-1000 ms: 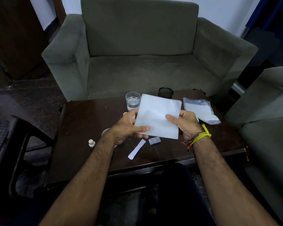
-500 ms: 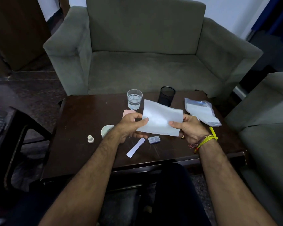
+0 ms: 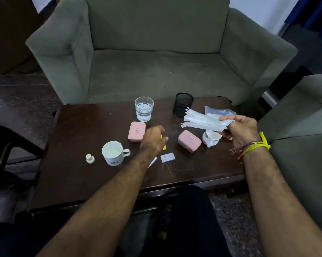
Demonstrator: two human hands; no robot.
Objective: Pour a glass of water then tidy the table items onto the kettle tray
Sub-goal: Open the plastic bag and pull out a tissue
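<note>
Right hand (image 3: pixel 240 130) pinching white napkin stack (image 3: pixel 203 120) right of water glass (image 3: pixel 144 108), left hand (image 3: pixel 153 139) blurred, loosely curled, hold uncertain, 2 pink boxes (image 3: pixel 136 131) below glass

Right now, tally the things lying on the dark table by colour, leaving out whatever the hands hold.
White: 5: mug, small knob, cup on its saucer, paper strip
Pink: 2: lidded boxes
Clear: 2: glass of water, plastic packet
Black: 1: mesh pen holder
Yellow: 1: scrap
Blue-white: 1: small box
Total: 12
</note>
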